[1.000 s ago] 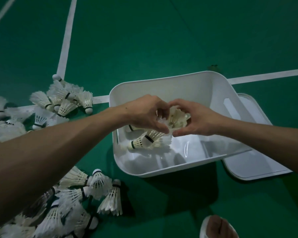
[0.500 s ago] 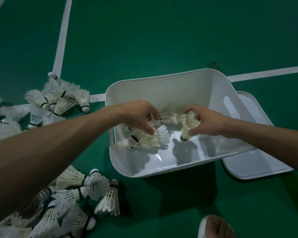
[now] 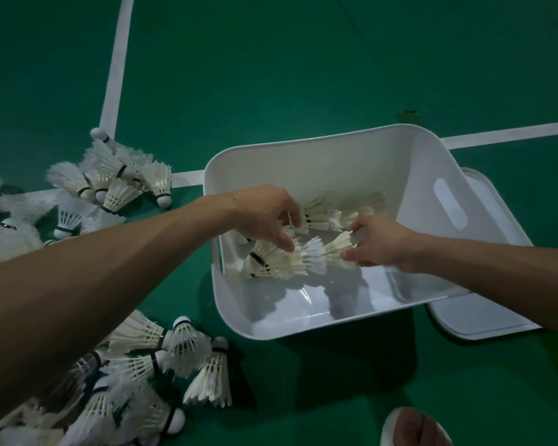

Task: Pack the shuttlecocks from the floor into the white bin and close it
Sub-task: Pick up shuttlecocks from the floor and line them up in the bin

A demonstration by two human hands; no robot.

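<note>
My right hand (image 3: pixel 377 247) has sunk lower into the white rectangular plastic bin (image 3: pixel 303 162) than it was half a second ago. Its thumb and fingertips pinch one white feathered shuttlecock (image 3: pixel 335 251), which now lies nearly flat, its feathers fanning toward my left hand and touching the small heap of shuttlecocks in the bin (image 3: pixel 271 260). Before, I held it more upright and nearer the back wall.

My left hand (image 3: pixel 264 217) has moved little. Its fingers are curled downward over that heap with the tips among the feathers; whether they grip any I cannot tell. A second ago both hands were joined above the bin around a clump, and now they are apart and down inside it.

The flat white lid (image 3: pixel 484 320) lies as before on the green court floor (image 3: pixel 303 59), partly under the bin's right side. Two piles of loose shuttlecocks wait on the floor to the left, one by the white court line (image 3: pixel 116 181) and one nearer me (image 3: pixel 174 352), both unchanged.
</note>
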